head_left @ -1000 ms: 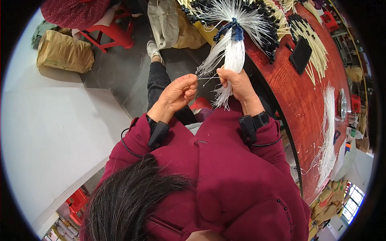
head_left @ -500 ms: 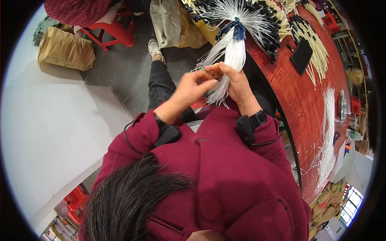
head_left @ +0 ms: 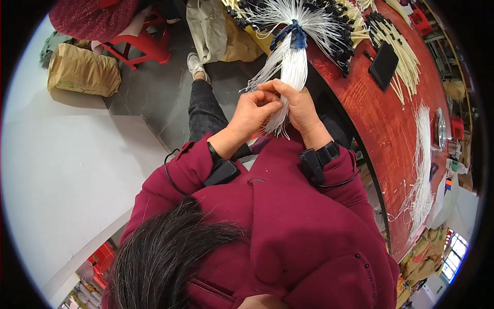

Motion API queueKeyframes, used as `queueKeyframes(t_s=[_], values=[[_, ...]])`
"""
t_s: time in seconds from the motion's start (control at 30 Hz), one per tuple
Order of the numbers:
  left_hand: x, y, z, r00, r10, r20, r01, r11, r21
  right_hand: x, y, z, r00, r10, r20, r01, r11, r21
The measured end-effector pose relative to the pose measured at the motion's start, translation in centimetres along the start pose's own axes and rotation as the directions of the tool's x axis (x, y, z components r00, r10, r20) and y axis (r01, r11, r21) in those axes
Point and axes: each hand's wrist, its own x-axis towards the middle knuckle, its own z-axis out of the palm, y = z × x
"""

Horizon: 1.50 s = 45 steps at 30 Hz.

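A thick bundle of thin white cords (head_left: 294, 69) hangs over the table edge. A strip of dark blue cloth (head_left: 298, 37) is tied round it, and above the tie the cords fan out. My right hand (head_left: 301, 108) is wrapped round the lower part of the bundle, thumb on top. Close beside it, my left hand (head_left: 253, 110) pinches at the cords' loose lower ends, its thumb and fingers together. Which strands lie between the left fingertips is too small to tell.
On the red table (head_left: 355, 108) lie a black phone (head_left: 384, 66), cream sticks with black ends (head_left: 404, 54) and another white cord bundle (head_left: 423, 170). A white board (head_left: 77, 175) is at left. A paper sack (head_left: 85, 69) and a red stool (head_left: 146, 46) stand beyond, near a person.
My left hand has moved a little right and closed in on the cords next to my right hand. The right hand keeps its grip on the bundle.
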Motion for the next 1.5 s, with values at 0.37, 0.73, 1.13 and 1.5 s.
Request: queueKeyframes(t_s=[0.37,0.73,1.13,1.5], values=[[-2.6,1.8,-3.5,0.966,-0.221,0.135,0.236,0.966,-0.104,0.3,0.2,-0.1,0.992,-0.086,-0.089,0.070,0.982,-0.174],[-1.5,3.2,-1.6,0.963,0.259,-0.070,-0.264,0.962,-0.065,0.3,0.9,0.4,0.985,-0.107,-0.137,0.083,0.982,-0.170],[1.2,2.3,-2.5,0.694,0.673,0.255,-0.538,0.250,0.805,0.9,0.8,-0.7,0.989,-0.076,-0.126,0.052,0.982,-0.180],[1.0,2.4,-2.5,0.947,0.320,0.012,-0.266,0.766,0.585,0.8,1.4,-0.7,0.995,-0.051,-0.080,0.035,0.980,-0.196]])
